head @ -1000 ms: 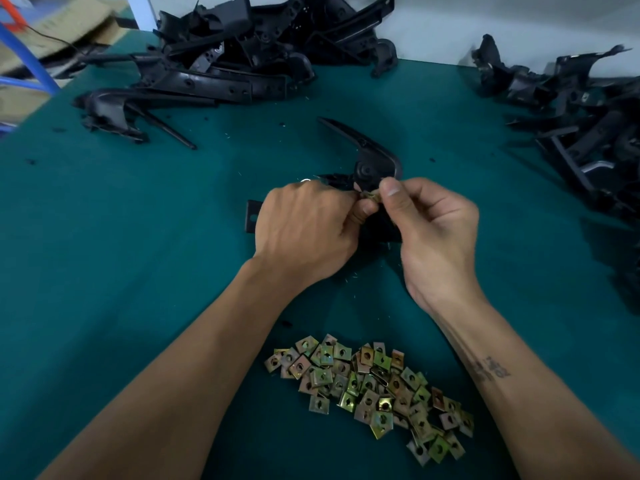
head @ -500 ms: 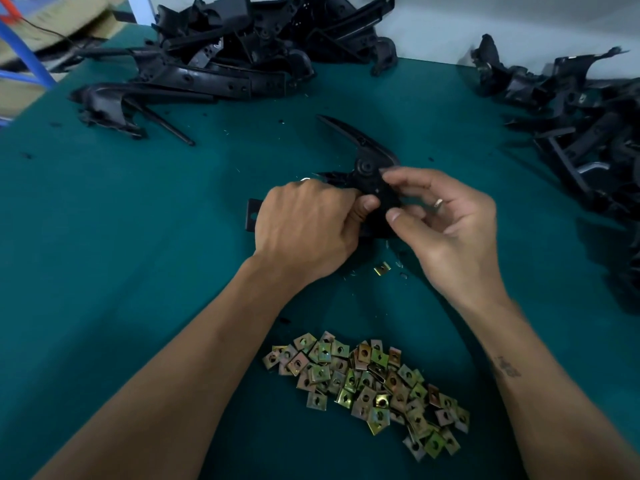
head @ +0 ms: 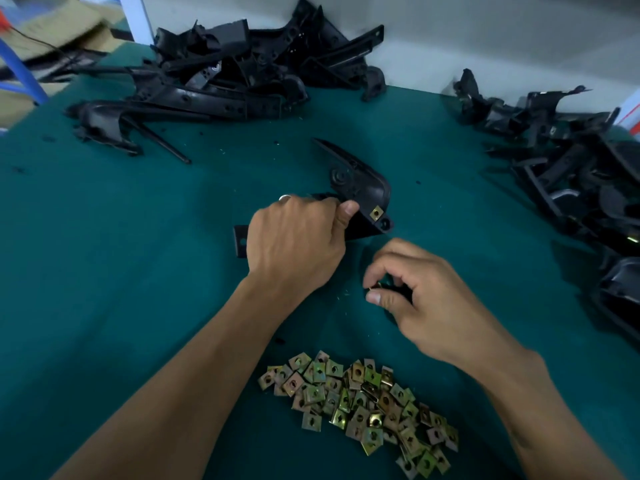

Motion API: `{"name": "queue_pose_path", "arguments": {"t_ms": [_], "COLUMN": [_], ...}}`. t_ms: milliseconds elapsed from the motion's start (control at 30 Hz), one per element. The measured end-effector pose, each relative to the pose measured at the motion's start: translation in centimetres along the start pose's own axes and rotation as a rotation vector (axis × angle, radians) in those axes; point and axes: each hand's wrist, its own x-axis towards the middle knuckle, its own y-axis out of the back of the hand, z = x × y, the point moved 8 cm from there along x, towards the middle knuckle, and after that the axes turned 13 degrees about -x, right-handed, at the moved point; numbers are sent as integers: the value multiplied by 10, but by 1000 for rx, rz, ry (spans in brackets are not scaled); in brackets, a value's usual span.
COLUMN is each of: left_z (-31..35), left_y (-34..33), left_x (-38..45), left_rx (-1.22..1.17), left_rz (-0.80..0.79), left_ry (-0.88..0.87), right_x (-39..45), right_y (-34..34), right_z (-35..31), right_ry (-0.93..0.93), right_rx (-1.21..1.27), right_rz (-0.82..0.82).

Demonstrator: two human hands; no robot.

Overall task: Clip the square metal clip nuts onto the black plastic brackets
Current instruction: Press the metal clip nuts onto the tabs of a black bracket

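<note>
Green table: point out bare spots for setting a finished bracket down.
Free: green mat left of the left hand, below the far bracket pile. Also between the held bracket and right pile. Crowded: clip nuts near the front edge.

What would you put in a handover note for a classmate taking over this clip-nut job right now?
Left hand grips the bracket on the green table.
Right hand pinches a loose clip nut just off the table, near the bracket.
Done: one clip nut sits on the bracket's near corner.
Left: fit the pinched nut; the nut pile lies near you, bracket heaps far left and right.
</note>
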Motion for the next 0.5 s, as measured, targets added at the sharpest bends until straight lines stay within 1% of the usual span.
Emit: {"name": "queue_pose_path", "arguments": {"t_ms": [67,133,233,300,333,400,500], "left_z": [0,1,3,6,7,10,14], "left_y": [-1,-3,-4,-7,-8,-8,-6], "left_x": [0,0,-1,-2,-2,-3,-3], "left_rx": [-2,-5,-29,-57,-70,-97,-148], "left_rz": [-13,-22,-39,-61,-72,-80,-77], "left_ry": [-4,-16,-45,-79,-98,-131,-171], "right_x": [1,1,3,4,6,13,22], "right_y": [-2,1,13,18,17,14,9], "right_z": [-1,4,33,55,64,70,64], "right_ry": [13,-13,-179,-311,-363,-413,-418], "right_rx": [-2,82,404,728,897,1123,1244], "right_rz": [15,91,309,471,520,563,556]}}
